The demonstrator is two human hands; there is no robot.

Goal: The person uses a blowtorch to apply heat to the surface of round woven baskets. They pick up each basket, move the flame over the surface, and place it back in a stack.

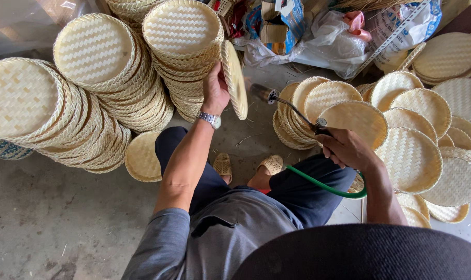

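My left hand (215,92) is raised and closed on the rim of one round woven tray (234,79), thumb and fingers pinching its edge so the tray stands on edge, tilted, its weave turned away from my palm; a wristwatch (210,120) sits on that wrist just below the hand. My right hand (344,149) is wrapped shut around the handle of a gas torch (290,108) — its thin metal pipe runs up and away from my knuckles to a nozzle (261,93) that points at the tray and lies just beside its face, though I cannot tell whether they touch; a green hose (323,186) leaves the heel of that hand and curves back under my forearm.

Beyond my left hand and out to its far side stand tall leaning stacks of trays (111,78), the nearest stack just beside my fingers; one single tray (142,156) lies on the concrete floor (54,218) below that forearm. Past my right hand and out to its side more trays (412,155) lie spread in loose overlapping piles — one lies directly behind my knuckles. Between my two arms, lower down, my feet in woven sandals (248,166) rest on the floor; beyond the torch nozzle sit plastic bags (323,44) and a box.
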